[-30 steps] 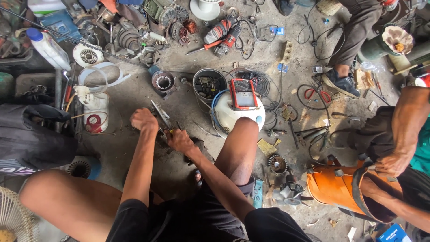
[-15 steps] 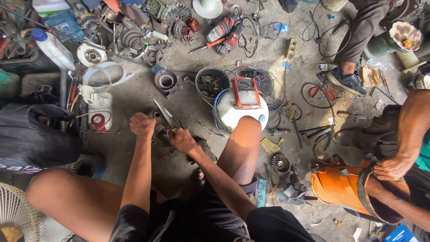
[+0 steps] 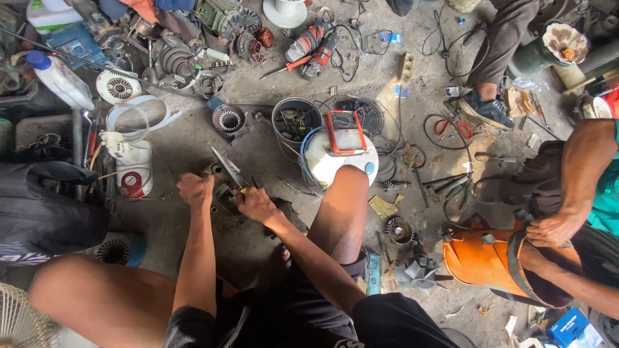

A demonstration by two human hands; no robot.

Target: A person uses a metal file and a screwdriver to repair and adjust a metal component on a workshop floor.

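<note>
My knees frame the view: the left thigh low at the left, the right knee (image 3: 345, 193) raised just right of my hands. Between them my two forearms run up to a small dark metal part (image 3: 225, 192) on the concrete floor (image 3: 187, 145). My left hand (image 3: 195, 190) is clenched on the part's left side, knuckles up. My right hand (image 3: 256, 205) grips the yellow-handled pliers (image 3: 231, 173), whose blades slant up and left over the part, between the two hands. I cannot tell whether the tips touch the metal.

Room is tight. Just left of my left hand stands a white jug (image 3: 132, 169) with a red label, and beyond it a dark bundle (image 3: 45, 200) fills the left edge. Just past the pliers lies a bare patch of floor, the only open ground near my hands. Beyond that patch sits a round stator (image 3: 228, 120), and to its right a bucket (image 3: 295, 121) of small parts. Touching my knee is a white round housing (image 3: 342, 161) with an orange-framed meter (image 3: 343, 132) lying on it, and a fan guard (image 3: 364, 113) behind.

To the right, well apart from my hands, another person's hand (image 3: 548, 229) rests on an orange casing (image 3: 490, 258). Red-handled cutters (image 3: 451, 127) lie by a third person's shoe (image 3: 485, 109). At the far edge are a grinder (image 3: 309, 42), coiled cables and a white bottle (image 3: 58, 78) with a blue cap.
</note>
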